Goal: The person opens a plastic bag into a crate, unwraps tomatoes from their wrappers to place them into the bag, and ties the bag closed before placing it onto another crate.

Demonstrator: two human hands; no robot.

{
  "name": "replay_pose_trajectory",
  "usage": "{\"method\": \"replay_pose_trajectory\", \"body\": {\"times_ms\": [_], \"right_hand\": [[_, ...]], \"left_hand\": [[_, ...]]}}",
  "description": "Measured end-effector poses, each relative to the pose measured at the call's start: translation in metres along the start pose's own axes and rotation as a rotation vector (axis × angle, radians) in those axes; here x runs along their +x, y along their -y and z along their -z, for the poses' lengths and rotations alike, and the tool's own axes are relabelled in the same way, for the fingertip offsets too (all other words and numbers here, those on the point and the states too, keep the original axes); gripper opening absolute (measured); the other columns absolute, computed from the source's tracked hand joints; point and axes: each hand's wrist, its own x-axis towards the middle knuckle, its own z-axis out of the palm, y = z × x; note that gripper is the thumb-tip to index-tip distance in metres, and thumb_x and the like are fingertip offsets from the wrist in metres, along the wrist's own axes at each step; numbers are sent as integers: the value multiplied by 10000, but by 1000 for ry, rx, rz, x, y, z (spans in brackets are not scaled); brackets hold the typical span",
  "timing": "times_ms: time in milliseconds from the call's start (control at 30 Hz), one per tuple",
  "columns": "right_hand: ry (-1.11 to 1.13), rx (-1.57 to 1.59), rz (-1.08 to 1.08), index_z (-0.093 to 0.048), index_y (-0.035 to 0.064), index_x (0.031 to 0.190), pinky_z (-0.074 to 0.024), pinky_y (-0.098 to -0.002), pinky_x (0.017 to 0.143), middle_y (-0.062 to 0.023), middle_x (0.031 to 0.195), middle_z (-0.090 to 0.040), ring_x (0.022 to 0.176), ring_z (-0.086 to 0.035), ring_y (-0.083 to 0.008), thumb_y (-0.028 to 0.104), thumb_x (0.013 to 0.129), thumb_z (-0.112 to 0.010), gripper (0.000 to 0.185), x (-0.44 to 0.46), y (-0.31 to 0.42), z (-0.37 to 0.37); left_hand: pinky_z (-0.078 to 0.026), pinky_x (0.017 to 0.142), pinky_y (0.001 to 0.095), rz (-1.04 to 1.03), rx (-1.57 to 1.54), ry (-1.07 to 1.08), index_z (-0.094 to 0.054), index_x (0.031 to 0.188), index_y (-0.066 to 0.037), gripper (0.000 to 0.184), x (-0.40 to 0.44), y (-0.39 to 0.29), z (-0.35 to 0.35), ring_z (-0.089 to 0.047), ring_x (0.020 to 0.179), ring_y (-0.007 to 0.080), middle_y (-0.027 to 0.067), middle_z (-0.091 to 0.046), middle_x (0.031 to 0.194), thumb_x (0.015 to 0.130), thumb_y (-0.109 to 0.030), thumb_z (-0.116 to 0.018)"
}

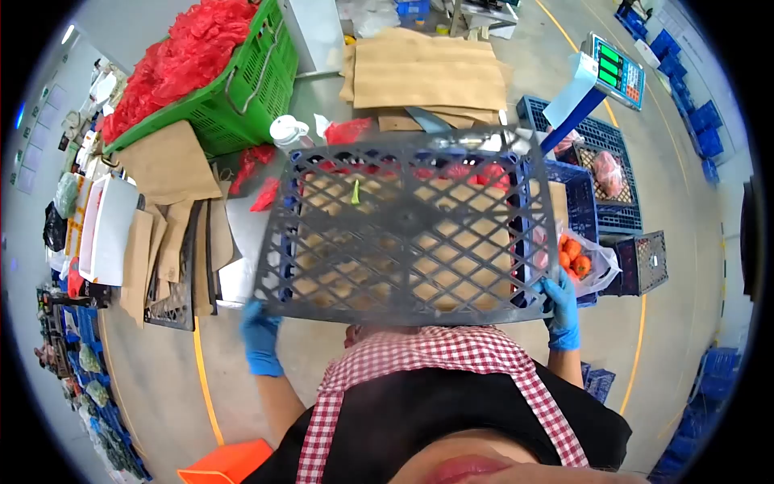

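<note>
A black plastic lattice crate [407,216] is tilted up in front of my chest, its mesh bottom facing me. My left hand [262,339], in a blue glove, grips its near left corner. At the near right corner my right hand [562,310], also gloved, has its fingers curled round the rim. Through the mesh show brown cardboard, red plastic and dark blue crate sides; the mesh partly hides them. A small green piece [355,192], perhaps a pepper or a stem, also shows there. Beside my right hand is a clear bag of orange-red tomatoes [574,258].
A green crate [260,85] heaped with red plastic bags [193,60] stands at the back left. Flat cardboard sheets [427,73] lie beyond the lattice crate. A white bottle [289,131] stands nearby. At the right are a digital scale [617,73] and blue crates [574,194].
</note>
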Motion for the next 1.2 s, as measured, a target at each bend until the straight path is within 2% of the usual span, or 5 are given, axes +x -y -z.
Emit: {"method": "replay_pose_trajectory", "body": {"times_ms": [433, 733, 900, 1033, 1200], "right_hand": [[-70, 50, 289, -498, -20, 1126, -490, -253, 575, -63, 773, -602, 633, -590, -137, 216, 788, -649, 439, -34, 55, 2], [197, 450, 457, -583, 32, 1068, -459, -219, 679, -43, 926, -644, 800, -594, -107, 197, 896, -548, 241, 231, 99, 8], [-262, 484, 312, -627, 55, 979, -468, -266, 713, -54, 913, -638, 763, -587, -170, 266, 834, -644, 257, 375, 78, 1], [-193, -251, 795, -567, -23, 1118, -449, -274, 749, -87, 962, -625, 842, -563, -132, 142, 806, -636, 360, 379, 29, -15], [-42, -1289, 283, -624, 48, 1016, -482, -370, 634, -166, 742, -630, 701, -626, -288, 468, 804, -603, 471, 158, 23, -84]], "left_hand": [[-467, 812, 377, -90, -112, 98, -590, 961, -68, 244, -15, -12, -25, -582, 885, 206, 37, -599, 906, 729, -120, -533], [-492, 758, 299, -273, 456, 408, -505, 1070, -10, 349, 96, -59, -241, -611, 862, 203, 120, -605, 1002, 917, -323, -499], [-465, 748, 287, -461, 797, 397, -415, 1234, 4, 565, 167, -3, -265, -568, 863, 172, 67, -580, 930, 832, -333, -624], [-427, 879, 363, -942, 1434, 697, -424, 1254, 19, 676, 122, 67, -203, -548, 979, 288, 152, -558, 1066, 744, -325, -703], [-418, 892, 419, -985, 1605, 320, -389, 1296, 10, 811, 86, 55, -151, -515, 1038, 379, 237, -511, 1155, 687, -393, -741]]}}
